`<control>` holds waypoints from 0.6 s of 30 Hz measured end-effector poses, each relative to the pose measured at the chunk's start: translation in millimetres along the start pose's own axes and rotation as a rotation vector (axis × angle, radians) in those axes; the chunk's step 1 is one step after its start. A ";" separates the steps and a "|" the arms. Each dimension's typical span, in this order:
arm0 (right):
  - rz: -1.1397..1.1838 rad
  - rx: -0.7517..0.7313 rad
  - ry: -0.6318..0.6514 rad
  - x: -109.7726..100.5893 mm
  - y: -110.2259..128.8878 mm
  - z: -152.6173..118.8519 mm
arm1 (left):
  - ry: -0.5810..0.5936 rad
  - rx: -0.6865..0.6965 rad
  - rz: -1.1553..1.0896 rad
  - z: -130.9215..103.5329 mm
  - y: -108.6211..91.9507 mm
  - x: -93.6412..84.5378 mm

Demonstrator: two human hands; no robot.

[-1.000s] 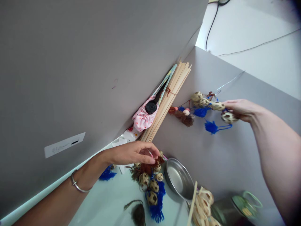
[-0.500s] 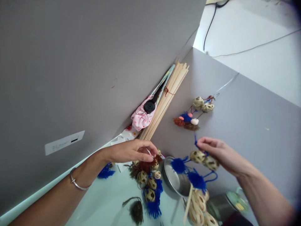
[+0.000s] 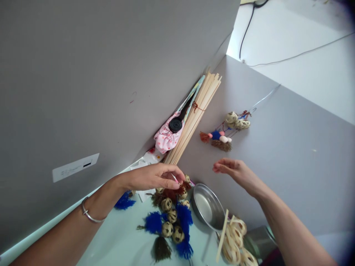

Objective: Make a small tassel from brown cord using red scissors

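My left hand (image 3: 161,176) reaches over a pile of woven ball ornaments, its thumb and fingers closed at a reddish-brown tassel (image 3: 184,187). Beneath it, small woven balls (image 3: 167,229) lie together with fluffy blue tassels (image 3: 153,222) on the pale green table (image 3: 111,236). An olive-brown tassel (image 3: 161,249) rests at the near edge of the pile. Up in front of the grey panel is my right hand (image 3: 235,173), fingers drawn together with nothing visible in them. Above that hand hangs a bunch of ornaments (image 3: 222,138) with woven balls, tassels and pink and white beads.
A metal bowl (image 3: 208,207) stands right of the pile. Coiled wooden strips (image 3: 233,240) lie nearer, beside a dark translucent container (image 3: 259,240). In the corner, a tied bundle of thin wooden sticks (image 3: 198,111) leans next to a pink dotted cloth (image 3: 168,138).
My right hand has let go of the blue-tasselled woven balls and moved left; they now lie on the pile. The hanging bunch has swung slightly left. My left hand has barely moved.
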State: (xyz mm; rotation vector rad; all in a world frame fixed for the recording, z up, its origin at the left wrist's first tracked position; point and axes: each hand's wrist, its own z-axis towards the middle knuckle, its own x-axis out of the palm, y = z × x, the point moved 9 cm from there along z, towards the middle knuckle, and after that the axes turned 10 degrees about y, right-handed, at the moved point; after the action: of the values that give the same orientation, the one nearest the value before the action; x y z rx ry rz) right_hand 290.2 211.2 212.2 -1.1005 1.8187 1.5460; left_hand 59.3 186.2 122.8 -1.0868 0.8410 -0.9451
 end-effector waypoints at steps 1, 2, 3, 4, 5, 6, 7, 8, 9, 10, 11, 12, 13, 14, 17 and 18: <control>-0.012 -0.003 -0.030 -4.4 -2.2 2.6 | -0.001 -0.001 0.005 -0.3 0.1 -1.1; -0.025 -0.008 -0.047 -6.2 -4.2 5.2 | -0.002 -0.003 0.012 -0.6 0.3 -2.3; -0.043 -0.014 -0.051 -5.5 -5.9 7.8 | -0.004 -0.005 0.020 -1.0 0.3 -3.8; -0.068 -0.021 -0.044 -2.4 -7.5 10.3 | -0.006 -0.006 0.030 -1.6 0.2 -5.2; -0.102 -0.028 -0.033 2.7 -9.2 12.3 | -0.011 -0.007 0.044 -2.4 -0.2 -6.9; -0.143 -0.035 -0.017 9.5 -11.0 13.7 | -0.019 -0.009 0.058 -3.5 -0.8 -8.7; -0.185 -0.042 -0.010 17.4 -12.9 14.1 | -0.029 -0.015 0.077 -4.9 -1.3 -10.6; -0.222 -0.049 -0.014 26.1 -15.1 13.4 | -0.041 -0.029 0.103 -6.6 -1.5 -12.6; -0.245 -0.057 -0.033 35.5 -17.4 11.4 | -0.054 -0.046 0.138 -8.4 -1.7 -14.5; -0.252 -0.065 -0.063 45.9 -19.7 8.1 | -0.065 -0.066 0.180 -10.3 -1.8 -16.2; -0.245 -0.076 -0.102 57.6 -21.9 3.6 | -0.074 -0.086 0.231 -12.0 -1.7 -17.8; -0.228 -0.086 -0.131 72.0 -24.3 -1.5 | -0.076 -0.105 0.291 -13.3 -1.2 -18.9; -0.219 -0.089 -0.147 88.8 -26.9 -6.5 | -0.073 -0.124 0.356 -14.2 0.1 -19.8; -0.232 -0.111 -0.145 108.3 -27.5 -11.1 | -0.065 -0.146 0.422 -14.6 2.9 -20.6; -0.353 -0.139 -0.175 161.1 -30.1 -20.6 | -0.028 -0.267 0.604 -14.1 24.3 -23.9; -0.381 -0.121 -0.172 175.6 -33.6 -20.5 | -0.012 -0.336 0.653 -14.4 35.7 -25.6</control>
State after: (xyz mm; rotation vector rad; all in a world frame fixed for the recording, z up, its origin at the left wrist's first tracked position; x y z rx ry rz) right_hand 225.2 146.1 57.5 -1.2432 1.3254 1.4815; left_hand 44.0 211.5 87.3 -0.9958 1.2722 -0.2532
